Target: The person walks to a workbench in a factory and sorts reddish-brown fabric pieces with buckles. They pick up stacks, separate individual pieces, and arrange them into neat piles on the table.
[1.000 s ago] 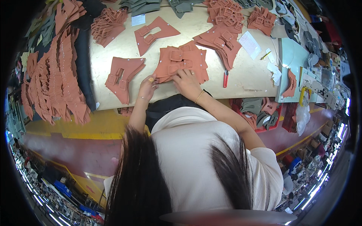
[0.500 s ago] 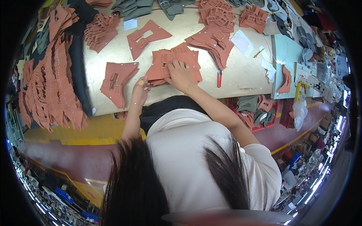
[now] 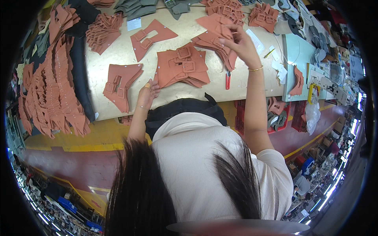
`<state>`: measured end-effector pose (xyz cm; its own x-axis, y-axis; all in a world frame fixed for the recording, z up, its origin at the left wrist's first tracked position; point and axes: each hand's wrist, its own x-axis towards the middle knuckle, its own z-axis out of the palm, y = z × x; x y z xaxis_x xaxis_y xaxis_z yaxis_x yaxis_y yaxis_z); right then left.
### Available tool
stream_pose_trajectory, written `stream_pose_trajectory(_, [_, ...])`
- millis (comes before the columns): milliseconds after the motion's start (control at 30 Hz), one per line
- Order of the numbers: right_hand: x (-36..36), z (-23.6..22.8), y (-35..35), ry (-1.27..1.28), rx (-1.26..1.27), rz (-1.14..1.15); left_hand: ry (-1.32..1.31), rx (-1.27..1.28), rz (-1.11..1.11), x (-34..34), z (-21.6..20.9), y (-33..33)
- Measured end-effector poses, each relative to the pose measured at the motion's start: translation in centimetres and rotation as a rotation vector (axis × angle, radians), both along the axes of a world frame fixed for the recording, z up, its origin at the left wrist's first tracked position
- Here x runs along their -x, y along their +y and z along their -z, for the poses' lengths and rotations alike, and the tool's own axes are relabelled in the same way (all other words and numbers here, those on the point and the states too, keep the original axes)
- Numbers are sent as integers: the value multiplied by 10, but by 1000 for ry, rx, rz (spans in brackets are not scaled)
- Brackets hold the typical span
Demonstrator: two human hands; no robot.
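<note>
My right hand (image 3: 243, 46) pinches a reddish-orange cut shoe-upper piece (image 3: 212, 24) by its edge, held over the right stack of like pieces (image 3: 221, 50). That stack's upper part is partly hidden by the piece and my fingers. In the middle of the table lies another stack of such pieces (image 3: 167, 65), with square buckles showing on top. Beside its lower left corner, my left hand (image 3: 148, 95) has its fingers stretched out; whether they touch the stack I cannot tell. Further left lie a small stack (image 3: 122, 84) and a buckled piece (image 3: 153, 36).
Long rows of reddish-orange pieces (image 3: 55, 86) hang at the left. Bundles of buckled pieces and grey-green ones (image 3: 138, 8) line the far edge. A red-handled tool (image 3: 228, 80), paper slips (image 3: 280, 70) and a pale green board (image 3: 295, 51) lie right, with a red crate (image 3: 283, 125) below.
My right hand has left the middle stack, moved up and right, and taken hold of a piece at the right stack. My left hand has shifted slightly down from the middle stack's corner.
</note>
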<state>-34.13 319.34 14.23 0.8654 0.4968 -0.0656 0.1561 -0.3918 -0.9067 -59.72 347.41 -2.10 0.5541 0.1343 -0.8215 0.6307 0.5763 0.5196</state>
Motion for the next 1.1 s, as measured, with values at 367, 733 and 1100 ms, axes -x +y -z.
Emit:
stream_pose_trajectory(367, [47,25,55,-490,278,-346,99,5,17,-2,-8,0])
stream_pose_trajectory(733, [82,69,68,-375,394,-494,-20,69,-49,5,-5,2])
stream_pose_trajectory(1100, [27,43,45,457,-336,44,-203,123,-84,-16,-27,4])
